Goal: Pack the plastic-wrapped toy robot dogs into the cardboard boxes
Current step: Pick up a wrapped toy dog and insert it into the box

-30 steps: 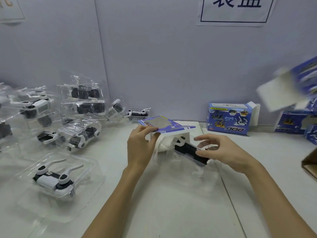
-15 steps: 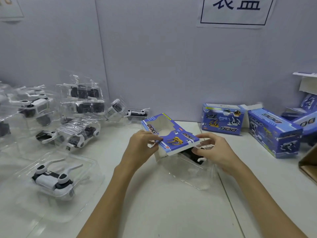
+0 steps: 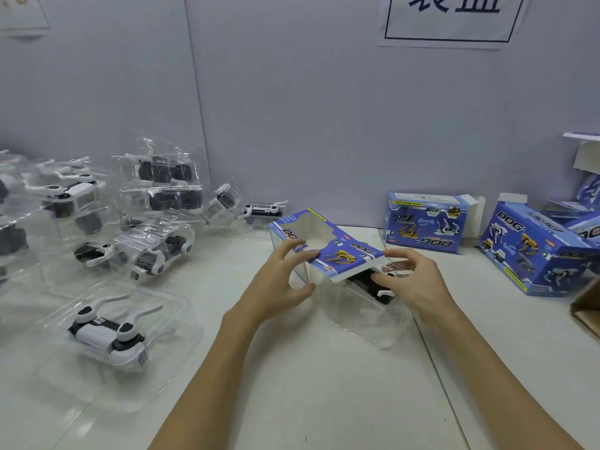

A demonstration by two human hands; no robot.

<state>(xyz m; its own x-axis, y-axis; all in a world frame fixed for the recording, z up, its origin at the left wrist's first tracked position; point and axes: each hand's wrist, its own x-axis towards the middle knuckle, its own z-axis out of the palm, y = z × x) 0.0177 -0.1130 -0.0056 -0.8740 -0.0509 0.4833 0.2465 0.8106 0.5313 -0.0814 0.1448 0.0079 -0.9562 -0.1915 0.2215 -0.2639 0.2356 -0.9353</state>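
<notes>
A blue cardboard box (image 3: 337, 251) printed "DOG" with a cut-out window lies open at mid-table. My left hand (image 3: 279, 280) grips its near left edge. My right hand (image 3: 412, 277) holds a black-and-white toy robot dog in a clear plastic shell (image 3: 373, 287), which sits partly under the box's open end. Another white dog in a plastic shell (image 3: 107, 332) lies at the front left. Several more wrapped dogs (image 3: 152, 248) are heaped at the back left.
Two closed blue boxes, one against the wall (image 3: 425, 222) and one lying at an angle (image 3: 535, 251), stand at the right, with more boxes (image 3: 584, 203) behind. A brown carton corner (image 3: 587, 306) shows at the right edge. A grey wall with a paper sign (image 3: 454, 17) backs the white table (image 3: 308, 384).
The box has turned printed side up and come down over the dog's shell. A blue box that was in the air at the right one second ago now lies on the table.
</notes>
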